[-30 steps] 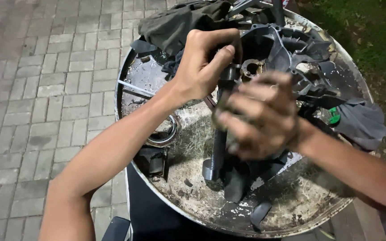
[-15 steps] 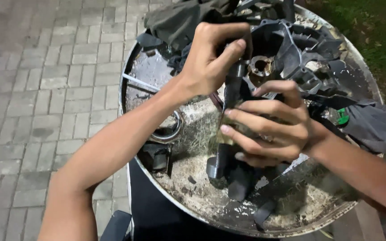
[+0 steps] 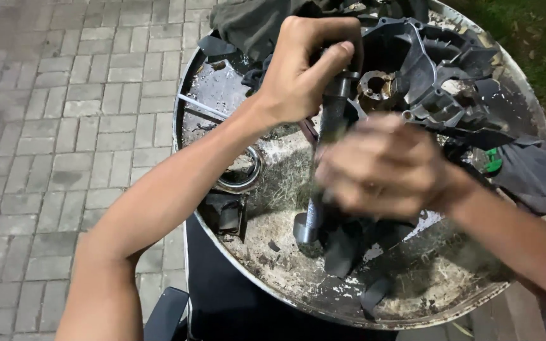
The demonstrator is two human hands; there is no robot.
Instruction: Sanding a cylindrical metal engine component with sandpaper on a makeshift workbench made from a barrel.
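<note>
Left hand (image 3: 298, 69) was clamped around the top of the dark metal shaft (image 3: 328, 145), standing upright mid-tray (image 3: 254, 278). Right hand (image 3: 380, 167), at 3 o'clock of it, was too blurred to tell its grip. Greasy shaft could've slipped and toppled onto the engine casing (image 3: 424, 69).

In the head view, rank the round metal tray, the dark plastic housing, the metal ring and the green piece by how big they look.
1. Round metal tray
2. Dark plastic housing
3. Metal ring, partly hidden by the left arm
4. Green piece, only partly visible
</note>
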